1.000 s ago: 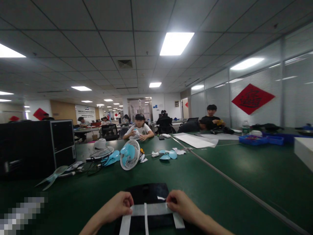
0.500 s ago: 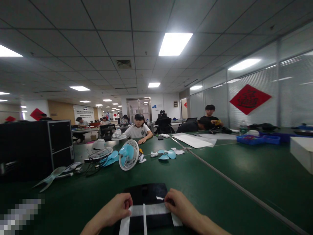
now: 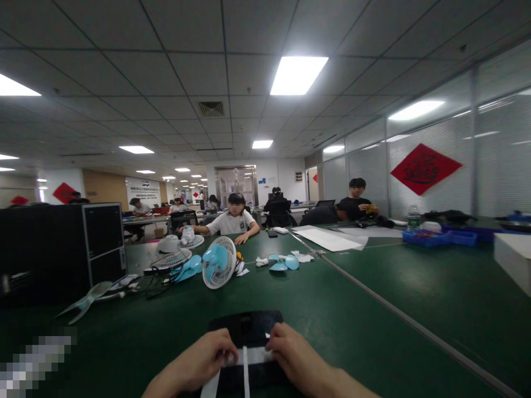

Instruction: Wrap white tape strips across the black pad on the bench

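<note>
In front of me on the green table lies a flat black object (image 3: 265,319), its kind unclear, crossed by white strips. One pale strip (image 3: 256,355) runs sideways over it. A narrow upright strip (image 3: 246,378) crosses that one, and another strip (image 3: 211,384) slants down at the left. My left hand (image 3: 207,354) has its fingers curled closed at the left part of the sideways strip. At the strip's right part, my right hand (image 3: 292,354) is closed with thumb and fingers together. A small white tip (image 3: 267,335) shows by the right fingertips.
Beyond stand a fan head with blue blades (image 3: 219,262), a loose blue fan blade (image 3: 284,262) and fan parts with cables (image 3: 166,271). At the left is a black computer case (image 3: 103,243). A person (image 3: 234,221) sits opposite. Blue trays (image 3: 427,237) lie at right.
Both my hands have moved inward along the sideways strip, closer to the narrow upright strip. Across the table, the person's arm and a white crumpled thing have shifted left.
</note>
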Action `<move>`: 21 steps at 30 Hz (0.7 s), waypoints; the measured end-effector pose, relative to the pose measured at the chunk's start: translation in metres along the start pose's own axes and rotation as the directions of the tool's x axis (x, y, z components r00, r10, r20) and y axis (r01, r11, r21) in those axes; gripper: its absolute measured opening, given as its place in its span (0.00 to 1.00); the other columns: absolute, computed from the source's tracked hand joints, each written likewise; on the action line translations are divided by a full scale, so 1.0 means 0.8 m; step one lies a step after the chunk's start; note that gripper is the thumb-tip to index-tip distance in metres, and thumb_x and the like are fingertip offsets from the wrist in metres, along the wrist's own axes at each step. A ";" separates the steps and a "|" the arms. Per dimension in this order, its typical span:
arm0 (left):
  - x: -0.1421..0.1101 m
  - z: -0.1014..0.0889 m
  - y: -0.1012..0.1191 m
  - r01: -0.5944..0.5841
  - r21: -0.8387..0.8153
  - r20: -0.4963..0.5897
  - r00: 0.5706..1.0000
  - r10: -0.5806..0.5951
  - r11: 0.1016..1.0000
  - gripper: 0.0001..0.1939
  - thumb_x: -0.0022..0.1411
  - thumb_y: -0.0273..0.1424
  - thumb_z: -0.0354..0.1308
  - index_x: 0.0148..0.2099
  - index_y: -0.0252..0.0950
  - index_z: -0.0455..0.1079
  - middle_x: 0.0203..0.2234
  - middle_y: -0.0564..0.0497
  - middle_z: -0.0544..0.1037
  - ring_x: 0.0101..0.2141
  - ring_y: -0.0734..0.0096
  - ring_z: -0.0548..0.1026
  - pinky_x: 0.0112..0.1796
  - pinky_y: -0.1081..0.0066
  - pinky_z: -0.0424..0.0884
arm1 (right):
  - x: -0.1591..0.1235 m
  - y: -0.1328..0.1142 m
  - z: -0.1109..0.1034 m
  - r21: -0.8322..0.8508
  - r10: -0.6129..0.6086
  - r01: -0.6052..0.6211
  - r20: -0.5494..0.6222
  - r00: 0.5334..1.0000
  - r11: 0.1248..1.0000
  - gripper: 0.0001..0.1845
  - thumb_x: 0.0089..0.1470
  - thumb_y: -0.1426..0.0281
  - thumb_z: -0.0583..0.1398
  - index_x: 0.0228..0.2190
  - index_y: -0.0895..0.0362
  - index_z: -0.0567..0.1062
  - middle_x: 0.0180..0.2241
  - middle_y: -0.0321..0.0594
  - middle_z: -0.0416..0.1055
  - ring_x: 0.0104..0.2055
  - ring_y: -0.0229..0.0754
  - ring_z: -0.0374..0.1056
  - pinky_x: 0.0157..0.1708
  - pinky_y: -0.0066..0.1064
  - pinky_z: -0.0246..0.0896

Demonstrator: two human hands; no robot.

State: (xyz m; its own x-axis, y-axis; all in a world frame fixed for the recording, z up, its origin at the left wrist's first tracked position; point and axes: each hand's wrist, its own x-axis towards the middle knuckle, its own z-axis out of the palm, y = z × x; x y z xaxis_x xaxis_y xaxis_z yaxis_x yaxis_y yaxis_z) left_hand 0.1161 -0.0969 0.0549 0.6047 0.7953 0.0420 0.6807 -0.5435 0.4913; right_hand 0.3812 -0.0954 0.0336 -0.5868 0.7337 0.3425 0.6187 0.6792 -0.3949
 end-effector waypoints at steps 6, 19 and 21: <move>0.001 0.002 0.003 0.027 -0.013 -0.018 0.999 -0.027 1.000 0.19 0.54 0.21 0.46 0.42 0.43 0.74 0.39 0.53 0.71 0.39 0.72 0.70 0.42 0.74 0.64 | 0.025 -0.026 0.031 -0.170 -0.175 0.188 0.092 0.980 0.967 0.13 0.57 0.74 0.51 0.36 0.56 0.75 0.40 0.41 0.69 0.39 0.39 0.63 0.39 0.27 0.57; 0.005 0.005 -0.002 0.038 -0.021 -0.039 0.998 -0.039 0.999 0.15 0.56 0.25 0.50 0.41 0.42 0.75 0.37 0.53 0.72 0.37 0.72 0.69 0.39 0.75 0.63 | 0.018 -0.005 0.092 -0.503 -0.410 0.385 0.067 0.910 0.774 0.09 0.54 0.65 0.60 0.33 0.58 0.74 0.33 0.39 0.72 0.33 0.41 0.63 0.31 0.30 0.56; 0.006 0.007 -0.007 0.033 -0.027 -0.045 0.998 -0.034 0.999 0.16 0.55 0.24 0.50 0.41 0.42 0.75 0.37 0.53 0.71 0.37 0.73 0.70 0.38 0.76 0.63 | 0.014 -0.001 0.096 -0.513 -0.442 0.397 0.038 0.896 0.761 0.10 0.54 0.65 0.60 0.36 0.57 0.73 0.34 0.38 0.73 0.34 0.42 0.64 0.30 0.31 0.55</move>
State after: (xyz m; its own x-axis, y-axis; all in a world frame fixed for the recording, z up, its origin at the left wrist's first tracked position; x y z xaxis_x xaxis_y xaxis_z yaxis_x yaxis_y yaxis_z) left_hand 0.1176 -0.0917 0.0476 0.5620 0.8246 0.0647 0.6888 -0.5099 0.5153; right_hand 0.3340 -0.0893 -0.0278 -0.8189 0.3569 0.4495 0.5063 0.8181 0.2728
